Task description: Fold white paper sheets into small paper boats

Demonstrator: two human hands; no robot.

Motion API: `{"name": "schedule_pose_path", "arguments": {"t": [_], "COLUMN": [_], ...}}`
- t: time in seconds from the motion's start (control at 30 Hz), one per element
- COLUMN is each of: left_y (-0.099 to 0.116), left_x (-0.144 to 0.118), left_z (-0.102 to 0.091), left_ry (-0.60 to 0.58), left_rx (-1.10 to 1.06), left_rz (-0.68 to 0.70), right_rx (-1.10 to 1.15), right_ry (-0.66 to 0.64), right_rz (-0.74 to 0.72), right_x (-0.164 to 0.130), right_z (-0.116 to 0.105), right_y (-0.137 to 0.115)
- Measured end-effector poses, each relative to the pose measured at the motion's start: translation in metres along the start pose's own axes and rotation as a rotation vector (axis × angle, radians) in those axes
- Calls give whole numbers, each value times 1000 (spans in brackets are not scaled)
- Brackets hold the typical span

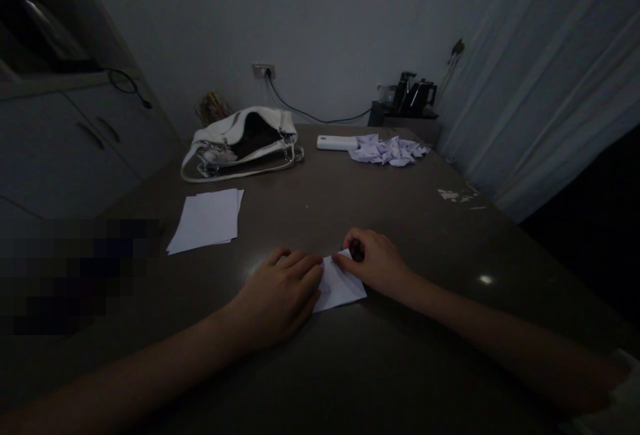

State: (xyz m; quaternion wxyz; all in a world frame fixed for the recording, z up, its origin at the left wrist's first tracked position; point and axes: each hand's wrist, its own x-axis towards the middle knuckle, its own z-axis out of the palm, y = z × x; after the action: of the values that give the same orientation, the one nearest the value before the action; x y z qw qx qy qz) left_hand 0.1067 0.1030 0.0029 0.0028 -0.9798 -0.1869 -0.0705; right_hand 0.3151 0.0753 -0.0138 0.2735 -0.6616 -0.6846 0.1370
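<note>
Sheets (207, 218) lie near the table's (350, 202) left edge; behind them, towards the far left corner, a bag (224, 131). Left hand (285, 295): fingers together, bent over the paper's (343, 288) left side; grip cannot be told. Paper lies between the hands, well in from the right edge. Right hand (377, 262): thumb and forefinger appear to pinch its far corner. Risk: slack left-hand pressure could let it skew, creasing crooked.

This looks like a home, shown by a long white fabric curtain (540, 82), a pale flat-fronted cabinet (55, 155) and a black handled kettle (418, 99).
</note>
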Motion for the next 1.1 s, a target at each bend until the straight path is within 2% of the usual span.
{"name": "schedule_pose_path", "arguments": {"t": [0.13,0.23,0.47,0.57,0.77,1.0,1.1], "left_y": [4,5,4,3,5,4,3], "left_x": [0,-2,-6,-4,-3,-5,-4], "left_z": [-3,-1,4,3,3,6,6], "left_ry": [-37,-12,22,12,16,39,24], "left_rx": [39,53,55,41,24,17,9], "left_rz": [10,-7,-30,-29,-33,-47,-43], "right_rx": [105,51,-15,-37,-92,-8,70], "right_ry": [-47,-23,52,25,-50,-47,-28], "right_rz": [34,6,-199,-299,-408,-436,-390], "right_x": [-2,-6,-15,-17,-19,-21,-20], "right_z": [-3,-5,-2,0,0,2,4], "right_y": [-1,-5,-9,-8,-8,-6,-6]}}
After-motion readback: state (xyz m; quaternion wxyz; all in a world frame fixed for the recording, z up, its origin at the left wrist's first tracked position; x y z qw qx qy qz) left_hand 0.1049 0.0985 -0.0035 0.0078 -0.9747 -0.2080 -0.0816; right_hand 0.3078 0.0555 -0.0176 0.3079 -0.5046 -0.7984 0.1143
